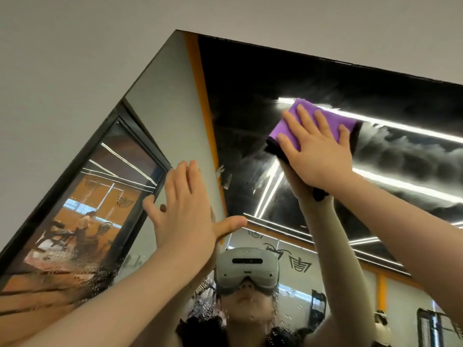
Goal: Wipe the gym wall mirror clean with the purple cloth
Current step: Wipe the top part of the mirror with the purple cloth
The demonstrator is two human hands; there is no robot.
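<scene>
The wall mirror (245,101) fills the view from below, its top edge slanting across the upper right. My right hand (317,149) is pressed flat on the folded purple cloth (295,121) high on the glass, fingers spread over it. Hazy wipe streaks trail to the right of the cloth. My left hand (185,211) lies flat and open against the glass lower left, holding nothing. Water droplets (105,279) speckle the lower glass. My own reflection with a white headset (246,269) shows at the bottom centre.
A pale wall (75,58) surrounds the mirror above and to the left. The glass reflects a dark ceiling with bright light strips (400,126), an orange stripe (205,116), and a black-framed window (95,196) onto an orange gym room.
</scene>
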